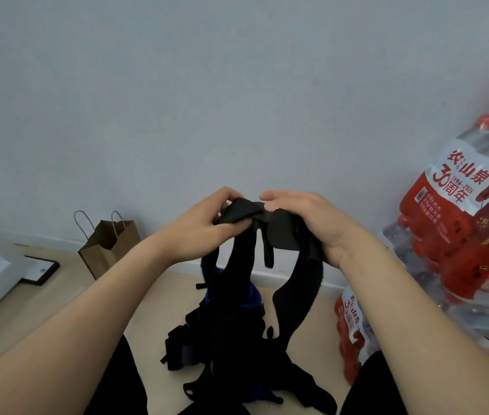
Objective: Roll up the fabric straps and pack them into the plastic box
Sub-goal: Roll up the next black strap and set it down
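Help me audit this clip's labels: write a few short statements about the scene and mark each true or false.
1. The left hand and right hand both grip the black fabric strap. True.
2. A brown paper bag stands by the wall. True.
3. An open plastic box sits beside the bag. False: no plastic box is in view.
4. The strap lies flat on the floor. False: the hands hold it up above the pile of black and blue straps.
5. The shrink-wrapped packs of red-labelled water bottles stand on the left. False: they are on the right.
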Available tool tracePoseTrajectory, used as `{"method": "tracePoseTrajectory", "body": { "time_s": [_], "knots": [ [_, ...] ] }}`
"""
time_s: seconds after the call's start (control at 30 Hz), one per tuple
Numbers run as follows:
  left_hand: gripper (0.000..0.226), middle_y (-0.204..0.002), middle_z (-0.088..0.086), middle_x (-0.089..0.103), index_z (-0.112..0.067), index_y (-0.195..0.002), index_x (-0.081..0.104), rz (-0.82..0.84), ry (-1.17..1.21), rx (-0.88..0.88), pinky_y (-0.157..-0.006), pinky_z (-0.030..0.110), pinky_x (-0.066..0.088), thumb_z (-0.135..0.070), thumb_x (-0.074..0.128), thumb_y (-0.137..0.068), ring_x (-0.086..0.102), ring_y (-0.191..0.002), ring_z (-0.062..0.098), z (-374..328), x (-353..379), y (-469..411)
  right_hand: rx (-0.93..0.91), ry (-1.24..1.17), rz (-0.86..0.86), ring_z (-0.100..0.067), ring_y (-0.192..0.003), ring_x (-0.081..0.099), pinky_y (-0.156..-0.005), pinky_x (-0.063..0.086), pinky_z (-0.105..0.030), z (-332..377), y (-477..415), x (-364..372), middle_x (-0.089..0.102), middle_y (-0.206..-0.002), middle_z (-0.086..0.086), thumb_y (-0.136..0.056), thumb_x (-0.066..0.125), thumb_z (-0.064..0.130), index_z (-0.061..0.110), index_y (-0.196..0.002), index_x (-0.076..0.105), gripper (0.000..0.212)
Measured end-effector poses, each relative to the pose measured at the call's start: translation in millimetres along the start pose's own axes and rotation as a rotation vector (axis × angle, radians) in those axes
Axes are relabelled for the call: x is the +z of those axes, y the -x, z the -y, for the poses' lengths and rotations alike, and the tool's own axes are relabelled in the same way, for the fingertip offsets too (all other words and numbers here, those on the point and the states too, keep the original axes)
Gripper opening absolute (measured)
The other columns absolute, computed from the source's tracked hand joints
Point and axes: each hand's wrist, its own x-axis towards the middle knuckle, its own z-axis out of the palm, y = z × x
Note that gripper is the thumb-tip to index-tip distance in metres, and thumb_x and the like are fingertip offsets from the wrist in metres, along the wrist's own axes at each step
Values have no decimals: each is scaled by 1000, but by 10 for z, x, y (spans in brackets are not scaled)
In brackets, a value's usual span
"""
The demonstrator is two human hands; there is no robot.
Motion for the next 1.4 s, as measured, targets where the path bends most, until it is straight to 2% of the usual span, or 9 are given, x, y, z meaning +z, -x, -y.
{"method": "tracePoseTrajectory", "body": {
  "time_s": [0.13, 0.37, 0.57, 0.67, 0.9, 1.0, 1.13, 1.27, 1.4],
  "knots": [
    [27, -89, -10, 63, -33, -115, 55, -130, -46, -152, -69, 32, 41, -58, 57, -104, 56, -77, 9, 58, -13, -24, 105, 146, 48, -13, -59, 70, -50, 52, -21, -23, 25, -20, 74, -77, -1, -82, 89, 40, 19, -76, 84, 23],
    [47, -105, -11, 67, -28, -111, 52, -146, -89, -197, -72, 26, 42, -72, 55, -98, 62, -95, 2, 30, 55, -2, -225, 80, -35, -18, -97, 82, -80, 63, -23, -169, -73, 230, 85, -102, -3, -99, 79, 24, 19, -103, 86, 9],
    [43, -98, -16, 70, -41, -118, 68, -62, 121, -217, -92, 32, 50, -68, 36, -108, 68, -111, 9, 19, 78, -15, -179, 491, -112, -15, -80, 80, -69, 58, -25, -137, -82, 60, 83, -85, 2, -99, 77, 19, 22, -93, 83, 10],
    [62, -104, -2, 66, -29, -117, 69, -324, 236, -378, -89, 39, 45, -75, 30, -105, 64, -101, 20, -2, -25, -114, -83, 834, -324, -17, -81, 72, -59, 45, -24, -174, -91, -71, 76, -87, 3, -91, 76, 19, 31, -93, 73, 13],
    [153, -140, 13, 60, -4, -157, 29, -156, 187, -625, -86, 36, 56, -79, 93, -41, 68, -118, 31, 172, -143, -82, -62, 515, -34, -13, -79, 76, -75, 54, -23, -149, 54, -151, 83, -86, 0, -99, 68, 7, 30, -96, 86, 29],
    [129, -151, 10, 42, -21, -162, 26, -173, 51, -594, -98, 35, 52, -55, 99, -62, 61, -118, 27, 212, -69, -118, -1, 467, 91, -8, -85, 78, -71, 56, -15, -101, 161, -178, 85, -98, 0, -89, 77, 9, 28, -102, 87, 26],
    [41, -140, 6, 40, -34, -120, 70, -213, -252, -407, -54, 11, 45, -5, 74, -90, 63, -77, 12, 191, 0, -77, -218, 639, -56, 2, -79, 76, -75, 51, -16, -91, 244, -176, 83, -86, 13, -90, 82, 16, 30, -98, 84, 16],
    [55, -124, -7, 62, -40, -97, 79, -121, -228, -281, -64, 25, 54, 7, 52, -88, 65, -76, 12, 58, 66, -24, -507, 784, -261, 4, -72, 73, -68, 50, -10, -72, 336, -109, 77, -71, 21, -92, 83, 29, 33, -87, 80, 8],
    [41, -125, -11, 74, -36, -124, 73, 60, 103, -85, -94, 35, 60, -9, 55, -99, 72, -109, 18, -208, 161, 31, -562, 732, -372, -6, -67, 70, -61, 50, -16, -18, 392, -86, 74, -69, 16, -92, 83, 37, 33, -85, 76, 11]
  ]
}}
